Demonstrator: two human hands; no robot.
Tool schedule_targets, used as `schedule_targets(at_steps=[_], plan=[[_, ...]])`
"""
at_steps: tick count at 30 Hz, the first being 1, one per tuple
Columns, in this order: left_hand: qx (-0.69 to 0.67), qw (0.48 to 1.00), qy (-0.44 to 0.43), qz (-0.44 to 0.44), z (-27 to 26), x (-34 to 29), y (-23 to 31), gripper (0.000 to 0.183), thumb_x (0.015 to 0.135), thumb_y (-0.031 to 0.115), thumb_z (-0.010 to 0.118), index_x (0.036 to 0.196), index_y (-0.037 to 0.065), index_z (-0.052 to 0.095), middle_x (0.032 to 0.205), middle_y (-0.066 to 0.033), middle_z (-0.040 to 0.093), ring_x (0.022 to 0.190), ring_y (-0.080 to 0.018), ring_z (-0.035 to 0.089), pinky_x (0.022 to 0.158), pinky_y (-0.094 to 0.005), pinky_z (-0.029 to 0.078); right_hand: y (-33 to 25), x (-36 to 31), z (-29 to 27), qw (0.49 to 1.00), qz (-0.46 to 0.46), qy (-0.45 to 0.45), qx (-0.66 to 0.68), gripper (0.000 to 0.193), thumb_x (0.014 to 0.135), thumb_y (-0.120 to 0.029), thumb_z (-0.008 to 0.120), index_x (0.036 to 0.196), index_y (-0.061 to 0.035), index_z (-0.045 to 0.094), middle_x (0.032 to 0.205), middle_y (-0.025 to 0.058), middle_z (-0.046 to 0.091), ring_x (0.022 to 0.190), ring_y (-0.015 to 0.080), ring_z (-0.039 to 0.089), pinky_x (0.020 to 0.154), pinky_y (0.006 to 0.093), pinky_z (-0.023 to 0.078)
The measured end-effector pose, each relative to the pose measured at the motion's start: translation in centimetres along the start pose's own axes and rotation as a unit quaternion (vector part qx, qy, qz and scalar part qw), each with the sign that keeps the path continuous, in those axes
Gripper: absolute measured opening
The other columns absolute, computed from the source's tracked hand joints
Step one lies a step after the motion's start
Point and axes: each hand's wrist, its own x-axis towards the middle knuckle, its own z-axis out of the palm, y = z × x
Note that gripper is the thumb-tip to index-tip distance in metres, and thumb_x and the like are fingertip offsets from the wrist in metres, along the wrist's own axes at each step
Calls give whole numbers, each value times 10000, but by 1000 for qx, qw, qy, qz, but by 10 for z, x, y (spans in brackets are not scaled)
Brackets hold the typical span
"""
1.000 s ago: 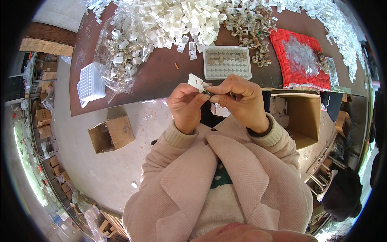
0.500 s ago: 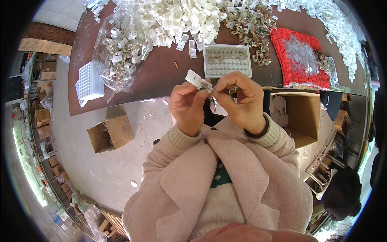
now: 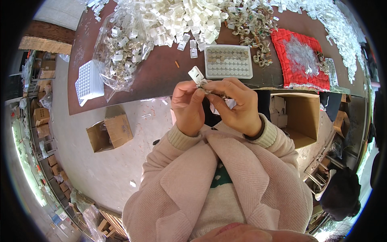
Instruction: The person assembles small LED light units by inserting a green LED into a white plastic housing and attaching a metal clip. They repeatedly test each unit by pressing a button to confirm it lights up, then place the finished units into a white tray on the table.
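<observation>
My left hand point(image 3: 188, 108) pinches a small white plastic case point(image 3: 196, 75) between thumb and fingers. The case stands up above the fingertips, a dark slot showing in its face. My right hand point(image 3: 238, 104) is closed, its thumb and forefinger pressed against the lower part of the case. Whatever lies between those right fingers is mostly hidden; a bit of brownish coil shows behind them. Just beyond my hands, a clear tray point(image 3: 229, 72) holds rows of round metal discs in its far half. A heap of similar white cases point(image 3: 181, 20) covers the far middle of the table.
Bundles of coiled wire parts point(image 3: 252, 28) lie right of the heap. A red cloth point(image 3: 279, 60) carries small clear pieces. On the left are a bag of parts point(image 3: 125, 52) and stacked white trays point(image 3: 90, 78). Cardboard boxes point(image 3: 121, 131) point(image 3: 304, 117) stand below the table edge.
The white case has tipped more upright. My right hand has turned and shifted left, its fingertips now on the lower part of the case.
</observation>
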Motion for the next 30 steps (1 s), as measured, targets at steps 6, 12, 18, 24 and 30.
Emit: schedule_targets(at_steps=[6,12,18,24,30], plan=[[21,1000,-6,-7,-1,-2,-4,195,953,-55,616,1123,40,606,1082,-114,700,984,-181,669,883,-325,546,2,1,-7,982,-116,3,-151,298,796,15,734,1090,-35,735,926,106,662,872,258,632,766,346,516],[-3,996,2,-88,-7,3,-4,180,969,-18,611,1138,45,595,1084,-144,699,961,-223,682,847,-352,556,20,0,-16,998,-38,10,-45,266,833,-13,728,1098,-30,738,958,139,687,840,247,659,745,338,535],[-18,992,17,-120,-12,9,-7,169,974,28,630,1138,42,593,1077,-153,698,881,-208,669,809,-361,544,70,27,-48,944,-22,146,-295,171,858,-33,709,1028,-52,724,927,101,690,807,297,676,682,355,538],[-11,992,9,-128,-14,12,-6,169,986,67,625,1149,34,591,1078,-156,685,859,-193,649,797,-331,530,91,32,-46,903,-49,129,-408,145,830,-79,720,975,-84,718,884,80,653,819,298,645,703,403,520],[-23,990,1,-138,-13,14,-6,178,993,89,621,1160,31,607,1097,-164,695,868,-201,666,797,-326,547,77,38,-40,914,-43,94,-392,112,828,-62,711,937,-79,691,876,91,632,808,311,632,686,422,506]])
